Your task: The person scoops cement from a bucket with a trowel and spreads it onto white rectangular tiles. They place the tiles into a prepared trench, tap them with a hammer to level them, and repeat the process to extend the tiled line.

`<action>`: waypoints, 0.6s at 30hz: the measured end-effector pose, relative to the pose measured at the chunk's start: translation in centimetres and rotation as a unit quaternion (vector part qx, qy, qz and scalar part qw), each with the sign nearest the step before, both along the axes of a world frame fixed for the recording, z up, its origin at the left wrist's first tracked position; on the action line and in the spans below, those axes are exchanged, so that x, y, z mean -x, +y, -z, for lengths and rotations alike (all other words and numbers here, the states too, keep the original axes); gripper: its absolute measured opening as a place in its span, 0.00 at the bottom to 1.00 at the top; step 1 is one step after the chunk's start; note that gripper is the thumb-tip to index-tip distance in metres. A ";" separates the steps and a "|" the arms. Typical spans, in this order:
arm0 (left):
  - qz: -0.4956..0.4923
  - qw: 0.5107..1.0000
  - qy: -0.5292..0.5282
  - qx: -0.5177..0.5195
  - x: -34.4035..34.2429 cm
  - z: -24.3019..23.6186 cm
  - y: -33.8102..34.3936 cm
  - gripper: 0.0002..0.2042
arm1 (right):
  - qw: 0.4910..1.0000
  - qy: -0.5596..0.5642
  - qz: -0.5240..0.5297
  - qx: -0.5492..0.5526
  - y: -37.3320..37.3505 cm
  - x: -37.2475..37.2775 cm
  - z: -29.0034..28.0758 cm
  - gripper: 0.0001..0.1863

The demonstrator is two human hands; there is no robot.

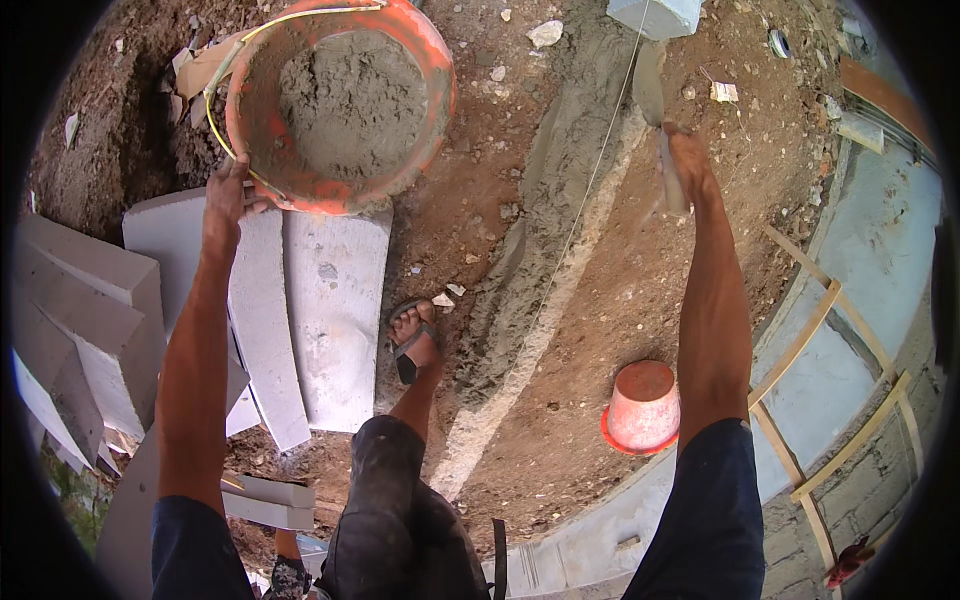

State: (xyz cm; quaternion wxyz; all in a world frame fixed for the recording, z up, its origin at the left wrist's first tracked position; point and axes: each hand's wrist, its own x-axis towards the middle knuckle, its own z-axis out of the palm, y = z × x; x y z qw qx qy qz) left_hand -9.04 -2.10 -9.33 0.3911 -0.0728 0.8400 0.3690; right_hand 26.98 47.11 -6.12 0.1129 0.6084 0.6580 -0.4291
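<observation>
Head | left hand (229,192): one tub (441,80) | right hand (688,155): one trowel (649,90)

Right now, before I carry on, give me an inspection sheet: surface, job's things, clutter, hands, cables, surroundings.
Surface: brown soil, crossed by a wet-looking mortar strip.
Job's things: orange tub holding mortar; trowel; pale slabs below the tub in the picture.
Clutter: pale stone, white scrap, upturned reddish bucket.
Hands: left hand at the tub's rim near a yellow cord, exact grip unclear; right hand holds the trowel.
Cables: nothing seen; only a thin string line over the mortar strip.
Surroundings: wooden frame on the right.
</observation>
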 end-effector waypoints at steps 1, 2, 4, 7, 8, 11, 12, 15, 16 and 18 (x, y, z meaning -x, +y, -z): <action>0.002 1.000 -0.003 -0.002 -0.2 -0.2 0.2 0.22 | 0.999 -0.022 -0.032 0.007 0.6 0.6 0.0 0.26; 0.003 1.000 0.001 -0.001 -0.3 -0.5 0.3 0.21 | 0.994 -0.062 -0.084 0.014 0.1 0.7 0.4 0.26; 0.001 1.000 0.006 -0.004 -1.1 -1.7 1.6 0.21 | 0.971 -0.144 -0.190 0.026 -0.7 0.5 2.1 0.27; 0.008 1.000 -0.010 -0.005 -1.5 -1.5 2.6 0.21 | 0.948 -0.165 -0.256 -0.092 -3.2 -4.5 5.6 0.28; -0.004 1.000 -0.005 0.008 -1.3 -1.8 1.7 0.21 | 0.951 -0.174 -0.240 -0.089 -4.8 -3.5 4.6 0.27; -0.034 0.999 -0.007 0.021 -1.2 -1.6 0.9 0.21 | 0.941 -0.205 -0.240 -0.125 -8.6 -1.0 -0.7 0.26; -0.034 0.999 -0.007 0.018 -1.2 -1.4 1.0 0.21 | 0.926 -0.210 -0.272 -0.156 -8.7 -1.2 -1.2 0.25; -0.037 0.999 -0.010 0.012 -1.2 -0.9 0.9 0.21 | 0.834 -0.264 -0.443 -0.195 -6.0 0.5 -1.7 0.22; -0.036 0.999 -0.013 0.010 -1.2 -1.0 1.0 0.22 | 0.790 -0.284 -0.508 -0.195 -4.7 1.7 -1.6 0.21; -0.030 0.999 -0.012 0.005 -1.1 -1.2 0.9 0.21 | 0.722 -0.319 -0.566 -0.240 -1.6 4.6 -2.0 0.19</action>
